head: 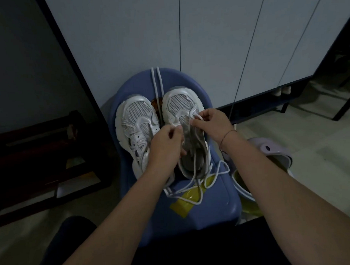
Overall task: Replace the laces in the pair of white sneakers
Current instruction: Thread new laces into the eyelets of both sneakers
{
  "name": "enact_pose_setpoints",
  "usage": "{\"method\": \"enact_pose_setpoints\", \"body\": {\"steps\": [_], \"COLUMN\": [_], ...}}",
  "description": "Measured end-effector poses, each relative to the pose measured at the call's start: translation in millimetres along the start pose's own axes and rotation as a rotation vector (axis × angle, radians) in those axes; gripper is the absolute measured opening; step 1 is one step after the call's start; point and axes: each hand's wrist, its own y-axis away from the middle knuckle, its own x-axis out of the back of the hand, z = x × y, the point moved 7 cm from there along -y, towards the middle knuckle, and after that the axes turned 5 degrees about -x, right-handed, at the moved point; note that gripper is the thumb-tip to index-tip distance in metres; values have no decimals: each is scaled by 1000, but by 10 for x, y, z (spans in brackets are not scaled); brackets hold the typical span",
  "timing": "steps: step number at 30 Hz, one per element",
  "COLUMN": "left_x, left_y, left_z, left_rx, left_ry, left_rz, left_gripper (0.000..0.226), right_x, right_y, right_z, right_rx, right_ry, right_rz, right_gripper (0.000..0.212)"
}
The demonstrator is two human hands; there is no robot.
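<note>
- Works on the right sneaker (180, 106), parked toe-far on the seat of the blue chair (218, 206), just beside the left sneaker (138, 121); lets the seat carry both shoes, so neither needs holding.
- Pinches one run of the white lace (228, 170) with the left grip (166, 144), thumb against fingertips, at the left-hand eyelets near the toe end.
- Pinches the other run with the right grip (213, 125), clenched on a small loop at the right-hand eyelets; looks like evening out the two sides across the farthest eyelet row.
- Lets the long tails trail down the tongue, out past the heel and onto the near seat, across a yellow patch (184, 203): slack, out of the way, free to be drawn through.
- Seems to have only the first crossing in; looks to have most of this shoe's eyelets yet to thread.
- Shows no lace in the far eyelets of the left sneaker; hides its near half behind the left forearm.
- Has a second lace (154, 81) laid doubled between the two toes and over the far edge of the seat, probably set apart to avoid tangling; old or new, cannot tell.
- Wants equal tails before crossing upward; risks a snag in that loose pile on the near seat.
</note>
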Motion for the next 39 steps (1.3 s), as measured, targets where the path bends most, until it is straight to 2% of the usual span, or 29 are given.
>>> {"method": "enact_pose_setpoints", "body": {"steps": [2, 4, 8, 12, 16, 19, 27, 28, 32, 35, 39], "left_x": [-133, -238, -346, -439, -414, -390, -365, -362, -339, -321, -305], "left_y": [-67, -112, -194, -275, -342, -371, -367, -369, -356, -352, -352], "left_z": [2, -14, -7, -45, -134, -161, -177, -165, -131, -156, -163], "left_rx": [33, 83, 158, 304, 390, 385, 359, 357, 342, 296, 272], "left_ry": [135, 240, 287, 463, 569, 576, 512, 521, 546, 492, 458], "left_rz": [-38, -72, -129, -208, -183, -156, -140, -147, -123, -107, -114], "left_gripper": [24, 27, 26, 27, 22, 20, 25, 25, 27, 30, 28], "right_x": [-22, -20, 5, -11, -20, -62, -147, -142, -56, -28, -47], "right_y": [2, -5, -52, -69, -55, -12, -5, -10, -78, -96, -61], "right_z": [13, 35, 61, 67, 73, 28, 97, 109, 228, 271, 220], "right_rx": [-26, -59, -80, -81, -93, -52, -102, -116, -206, -234, -175], "right_ry": [-44, -99, -115, -97, -120, -91, 0, -19, -133, -149, -122], "right_rz": [-24, -39, -31, -50, -95, -173, -337, -334, -268, -249, -260], "right_gripper": [16, 18, 24, 19, 22, 22, 57, 57, 22, 18, 11]}}
